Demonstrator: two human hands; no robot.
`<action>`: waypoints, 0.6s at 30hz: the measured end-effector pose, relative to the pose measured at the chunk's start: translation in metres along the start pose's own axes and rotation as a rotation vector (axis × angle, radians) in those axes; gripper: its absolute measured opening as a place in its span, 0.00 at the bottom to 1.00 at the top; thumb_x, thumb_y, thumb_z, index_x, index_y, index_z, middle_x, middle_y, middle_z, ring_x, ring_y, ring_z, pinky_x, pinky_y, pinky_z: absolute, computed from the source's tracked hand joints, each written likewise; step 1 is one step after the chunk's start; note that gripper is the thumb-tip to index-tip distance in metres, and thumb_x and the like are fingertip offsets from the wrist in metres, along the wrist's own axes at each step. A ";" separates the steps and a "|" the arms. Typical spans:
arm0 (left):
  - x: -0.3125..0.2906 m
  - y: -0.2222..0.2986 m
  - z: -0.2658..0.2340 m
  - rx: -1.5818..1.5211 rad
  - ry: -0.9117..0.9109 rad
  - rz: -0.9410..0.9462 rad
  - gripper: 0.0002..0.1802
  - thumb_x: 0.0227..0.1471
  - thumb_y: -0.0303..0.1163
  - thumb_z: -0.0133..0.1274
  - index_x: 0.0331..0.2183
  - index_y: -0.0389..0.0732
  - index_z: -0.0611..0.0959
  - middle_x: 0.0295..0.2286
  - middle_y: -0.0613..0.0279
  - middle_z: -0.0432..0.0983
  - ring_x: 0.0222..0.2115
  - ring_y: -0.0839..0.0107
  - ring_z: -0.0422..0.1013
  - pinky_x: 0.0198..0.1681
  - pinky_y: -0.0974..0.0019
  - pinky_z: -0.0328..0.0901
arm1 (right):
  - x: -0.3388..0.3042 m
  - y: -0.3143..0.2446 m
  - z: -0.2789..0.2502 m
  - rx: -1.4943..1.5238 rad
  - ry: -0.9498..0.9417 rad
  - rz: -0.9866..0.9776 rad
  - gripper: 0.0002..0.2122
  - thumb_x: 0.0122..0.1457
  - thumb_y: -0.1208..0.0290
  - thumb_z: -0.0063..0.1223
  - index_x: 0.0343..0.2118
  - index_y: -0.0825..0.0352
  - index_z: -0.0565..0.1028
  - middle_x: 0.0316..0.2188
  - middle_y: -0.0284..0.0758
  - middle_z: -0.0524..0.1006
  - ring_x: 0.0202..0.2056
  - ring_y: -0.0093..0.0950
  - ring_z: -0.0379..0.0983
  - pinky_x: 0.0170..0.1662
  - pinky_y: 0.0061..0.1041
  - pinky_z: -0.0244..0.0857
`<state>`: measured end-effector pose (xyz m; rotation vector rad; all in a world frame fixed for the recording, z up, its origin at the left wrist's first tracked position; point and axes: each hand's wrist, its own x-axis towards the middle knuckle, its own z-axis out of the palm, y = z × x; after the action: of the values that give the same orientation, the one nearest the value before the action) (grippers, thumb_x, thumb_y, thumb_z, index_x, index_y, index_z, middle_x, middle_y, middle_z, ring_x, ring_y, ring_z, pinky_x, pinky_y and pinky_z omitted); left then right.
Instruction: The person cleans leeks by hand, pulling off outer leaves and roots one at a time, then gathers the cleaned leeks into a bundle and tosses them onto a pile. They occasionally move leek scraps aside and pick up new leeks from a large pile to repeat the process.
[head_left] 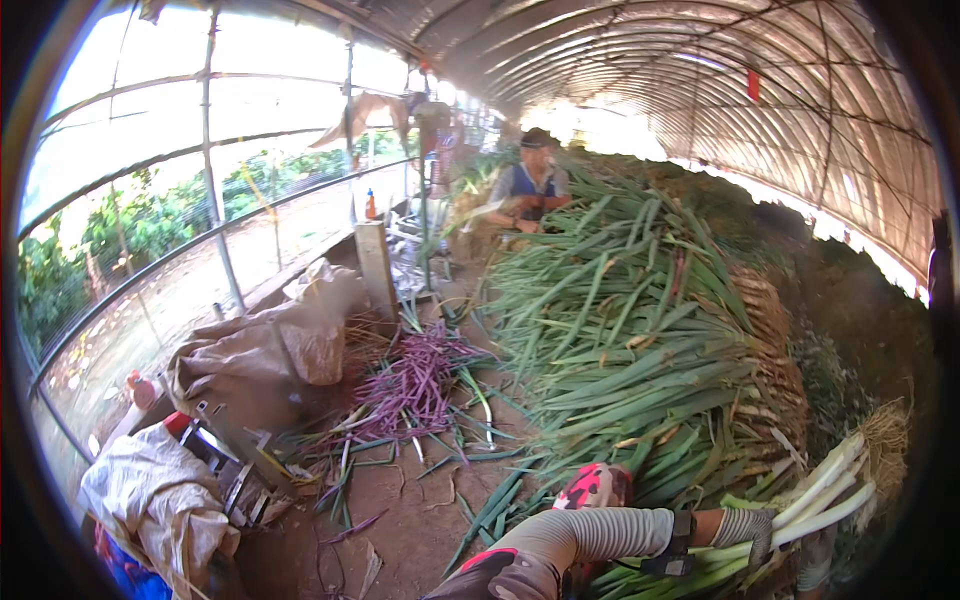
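Observation:
My left hand [748, 530], in a grey knit glove, is closed round a bunch of long green onions [822, 500] at the lower right. Their white stalks and stringy roots point up and to the right. The green leaves trail down to the left below my forearm. Under the white stalks, close to the bunch, is my right hand [815, 562], also gloved; its fingers are too dark and blurred to read. Just beyond my left arm lies a big heap of green onions [630, 330], leaves to the left and roots to the right.
Purple strips [420, 380] and loose leaves lie on the dirt floor left of the heap. A pale sack [260, 340] and a white cloth [165, 490] over metal gear are farther left. Another person [535, 185] in a blue vest sits behind the heap, beyond a wooden post [376, 265].

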<state>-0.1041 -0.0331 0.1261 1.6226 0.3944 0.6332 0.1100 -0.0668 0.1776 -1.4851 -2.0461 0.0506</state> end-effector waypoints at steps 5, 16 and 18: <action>-0.027 -0.007 0.000 0.030 0.032 0.055 0.09 0.32 0.23 0.56 0.24 0.35 0.78 0.24 0.58 0.74 0.26 0.64 0.70 0.28 0.64 0.65 | -0.019 -0.037 0.031 0.147 -0.139 -0.089 0.18 0.51 0.67 0.50 0.45 0.65 0.68 0.36 0.45 0.71 0.36 0.39 0.66 0.38 0.35 0.61; -0.057 -0.021 -0.007 0.508 -0.082 0.599 0.06 0.47 0.27 0.48 0.27 0.42 0.80 0.27 0.56 0.72 0.31 0.60 0.69 0.37 0.64 0.64 | -0.056 -0.034 -0.010 0.295 -0.158 -0.021 0.18 0.49 0.68 0.54 0.44 0.66 0.68 0.40 0.42 0.70 0.40 0.34 0.66 0.43 0.31 0.61; -0.074 -0.042 -0.027 0.444 0.028 0.181 0.06 0.42 0.26 0.52 0.27 0.42 0.81 0.37 0.57 0.73 0.38 0.64 0.68 0.42 0.66 0.62 | -0.034 -0.035 0.007 0.456 -0.296 -0.111 0.18 0.49 0.69 0.55 0.44 0.66 0.68 0.41 0.41 0.70 0.41 0.33 0.66 0.43 0.31 0.61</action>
<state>-0.1747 -0.0489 0.0736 2.0908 0.4330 0.7410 0.0835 -0.1074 0.1694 -1.1270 -2.1520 0.6818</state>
